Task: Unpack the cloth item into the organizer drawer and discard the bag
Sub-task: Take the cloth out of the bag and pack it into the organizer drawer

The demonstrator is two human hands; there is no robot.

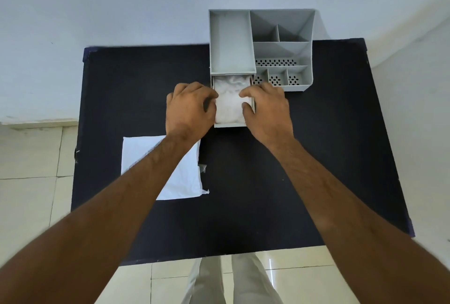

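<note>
White cloth (231,101) lies in the pulled-out drawer (230,124) of the grey organizer (282,35). The left hand (190,109) and right hand (266,109) curl over the drawer's 2 sides, fingers bent, pressing the cloth down. It looks like the tucking-in step. Next, I think, the drawer needs a push shut, then the flat white bag (187,177) on the black table (316,157) must go. I count 1 cloth, 1 drawer, 1 bag, 2 hands.

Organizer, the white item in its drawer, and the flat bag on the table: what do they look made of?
Organizer: likely matte grey plastic; rigid thin walls, perforated trays.
White item: soft cloth; rumpled folds.
Bag: looks like thin white plastic or woven sheet; flat, frayed corner, unclear which.
</note>
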